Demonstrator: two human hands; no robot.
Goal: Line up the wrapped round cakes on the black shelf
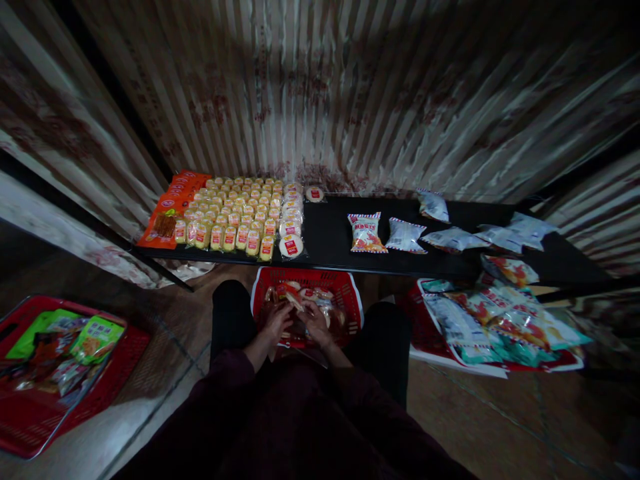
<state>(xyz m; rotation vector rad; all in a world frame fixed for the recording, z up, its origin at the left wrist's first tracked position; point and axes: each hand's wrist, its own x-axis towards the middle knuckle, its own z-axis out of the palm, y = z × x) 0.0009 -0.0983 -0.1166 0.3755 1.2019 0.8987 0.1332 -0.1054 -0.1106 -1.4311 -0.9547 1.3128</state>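
Observation:
My left hand and my right hand are close together over a red basket between my knees. Between my fingertips is a pale, round packaged cake, tilted and seen nearly edge-on. Fingers of both hands are closed on it. More wrapped round cakes lie in the basket, partly hidden by my hands. On the black shelf in front, similar white round cakes form a column, with one more at the back beside it.
Rows of small yellow packaged cakes and an orange bag cover the shelf's left. Several snack bags lie along its right. A red basket of snacks stands left; another, heaped with chip bags, stands right. Striped curtain hangs behind.

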